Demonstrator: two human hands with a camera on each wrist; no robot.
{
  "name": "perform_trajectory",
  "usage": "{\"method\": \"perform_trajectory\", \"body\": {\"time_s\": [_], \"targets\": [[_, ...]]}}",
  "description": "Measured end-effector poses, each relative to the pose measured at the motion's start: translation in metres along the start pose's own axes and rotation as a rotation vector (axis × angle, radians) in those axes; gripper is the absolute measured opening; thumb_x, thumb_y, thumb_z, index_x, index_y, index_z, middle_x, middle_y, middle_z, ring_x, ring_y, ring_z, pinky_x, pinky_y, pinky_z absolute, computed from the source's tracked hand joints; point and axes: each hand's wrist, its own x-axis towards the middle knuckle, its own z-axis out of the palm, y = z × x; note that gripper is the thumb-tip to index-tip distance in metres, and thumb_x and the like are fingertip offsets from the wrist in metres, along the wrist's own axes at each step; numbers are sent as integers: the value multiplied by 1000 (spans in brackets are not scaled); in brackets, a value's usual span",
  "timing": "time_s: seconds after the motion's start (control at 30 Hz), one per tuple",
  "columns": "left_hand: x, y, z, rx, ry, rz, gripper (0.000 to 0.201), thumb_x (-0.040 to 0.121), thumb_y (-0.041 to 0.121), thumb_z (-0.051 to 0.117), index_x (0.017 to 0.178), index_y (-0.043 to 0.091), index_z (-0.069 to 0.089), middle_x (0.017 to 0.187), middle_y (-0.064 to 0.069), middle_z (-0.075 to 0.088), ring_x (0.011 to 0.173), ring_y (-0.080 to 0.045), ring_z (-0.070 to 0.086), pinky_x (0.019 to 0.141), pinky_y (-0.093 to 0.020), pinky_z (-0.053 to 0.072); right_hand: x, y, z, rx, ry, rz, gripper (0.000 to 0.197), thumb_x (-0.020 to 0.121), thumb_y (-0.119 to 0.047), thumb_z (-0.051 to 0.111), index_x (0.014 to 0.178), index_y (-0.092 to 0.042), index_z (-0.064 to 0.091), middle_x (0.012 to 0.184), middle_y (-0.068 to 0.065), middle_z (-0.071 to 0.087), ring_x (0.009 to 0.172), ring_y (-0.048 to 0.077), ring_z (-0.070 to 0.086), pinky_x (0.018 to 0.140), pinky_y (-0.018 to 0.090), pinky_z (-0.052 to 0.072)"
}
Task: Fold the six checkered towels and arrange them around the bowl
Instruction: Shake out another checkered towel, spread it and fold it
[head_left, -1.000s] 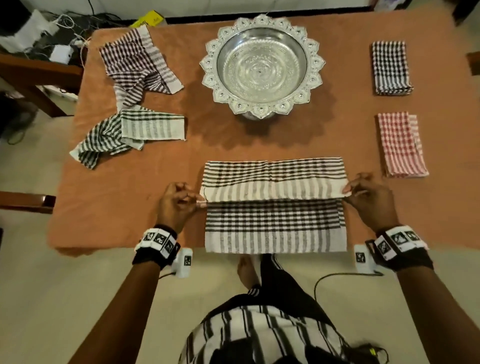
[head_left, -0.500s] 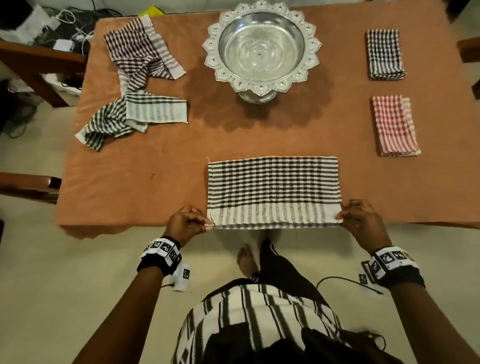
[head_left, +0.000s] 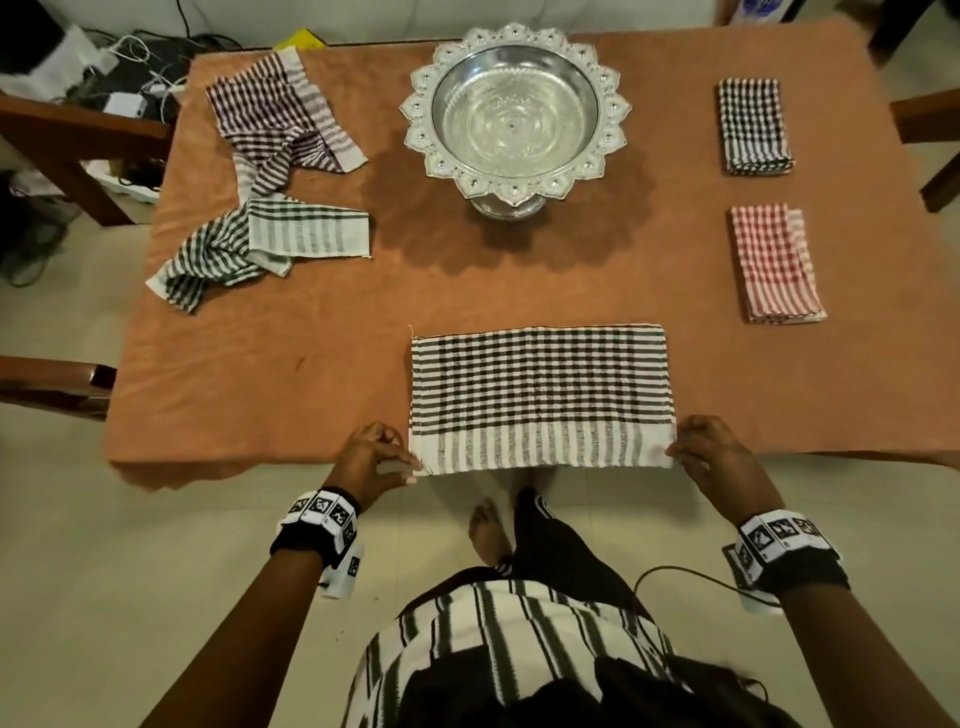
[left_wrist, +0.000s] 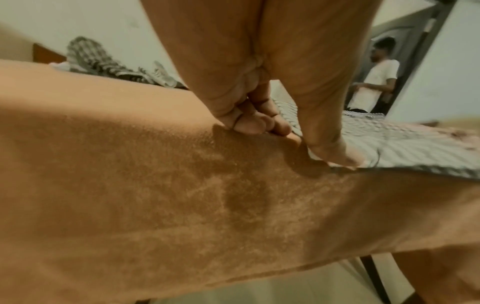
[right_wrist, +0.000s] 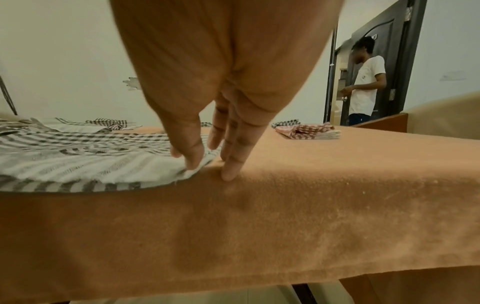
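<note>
A black-and-white checkered towel (head_left: 540, 395) lies folded in half at the table's near edge, also seen in the left wrist view (left_wrist: 389, 144) and the right wrist view (right_wrist: 78, 160). My left hand (head_left: 384, 457) pinches its near-left corner, thumb on top (left_wrist: 303, 144). My right hand (head_left: 696, 452) rests at the near-right corner, thumb pressing the cloth, fingers straight on the table (right_wrist: 207, 164). The silver bowl (head_left: 514, 114) stands at the far middle. A folded black towel (head_left: 753, 127) and a folded red towel (head_left: 774, 265) lie to its right.
Two unfolded towels lie crumpled at the far left, a maroon one (head_left: 280, 119) and a dark green one (head_left: 260, 244). An orange cloth (head_left: 311, 364) covers the table. Chairs stand at both sides. A person stands in a doorway (right_wrist: 363, 88) beyond the table.
Both hands drew the towel's far edge down to the near edge, folding it in half. They now sit at the near corners, and the right fingers have straightened.
</note>
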Motion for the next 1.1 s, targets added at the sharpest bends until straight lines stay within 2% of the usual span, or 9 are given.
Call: {"method": "perform_trajectory", "body": {"time_s": [0.07,0.13,0.27,0.37,0.47,0.57,0.7,0.83,1.1], "targets": [[-3,-1,-2,202,-58,43,46,59,23,91,94,46,72,98,10,49,99,-16,47,90,-34,44,-1,-5,-5,-34,-4,5,27,84,4,68,106,-11,72,121,12,60,101,29,63,85,31,47],[-9,6,-2,263,-38,53,49,62,27,90,106,34,71,103,8,50,101,-16,46,91,-39,46,-1,-17,-11,-45,50,7,29,89,-1,63,116,-12,67,120,12,63,106,31,60,87,36,47],[-7,32,7,203,258,32,61,78,57,64,127,21,56,115,2,58,103,-18,51,90,-39,46,13,-70,4,-29,144,-18,31,99,-26,51,125,-11,62,126,12,65,118,31,58,99,42,44],[17,62,37,239,399,-20,66,90,58,47,140,15,43,139,-8,52,126,-26,48,105,-45,40,44,-112,37,-25,121,-34,48,101,-32,41,141,-6,50,145,15,51,138,31,43,114,45,31],[51,86,79,304,304,-12,72,96,56,35,152,12,26,158,-8,28,147,-24,22,118,-44,23,74,-138,73,-59,57,-27,58,104,-36,28,151,-4,31,158,15,32,149,28,22,123,41,16],[76,91,103,400,212,-57,79,97,60,26,155,8,12,163,-9,10,151,-23,4,121,-44,14,86,-134,96,-110,-24,11,67,102,-45,18,155,-4,18,163,13,17,152,25,8,124,39,7],[79,81,98,515,194,-51,84,95,65,27,155,11,6,164,-6,3,151,-21,-2,122,-45,8,80,-107,92,-244,-57,-34,76,100,-58,21,157,-8,12,165,9,8,153,21,1,124,41,4],[77,69,79,551,180,-75,94,90,73,29,155,11,3,164,-6,-1,151,-20,-6,122,-44,6,72,-74,69,-289,-29,40,92,94,-70,30,158,-12,1,166,6,-2,153,21,-6,124,44,2],[75,67,72,537,153,-83,98,89,75,31,155,10,-1,164,-7,-6,151,-21,-7,123,-42,5,65,-45,52,-310,-41,111,94,92,-72,28,158,-10,3,166,7,2,153,21,-4,123,49,5]]}}
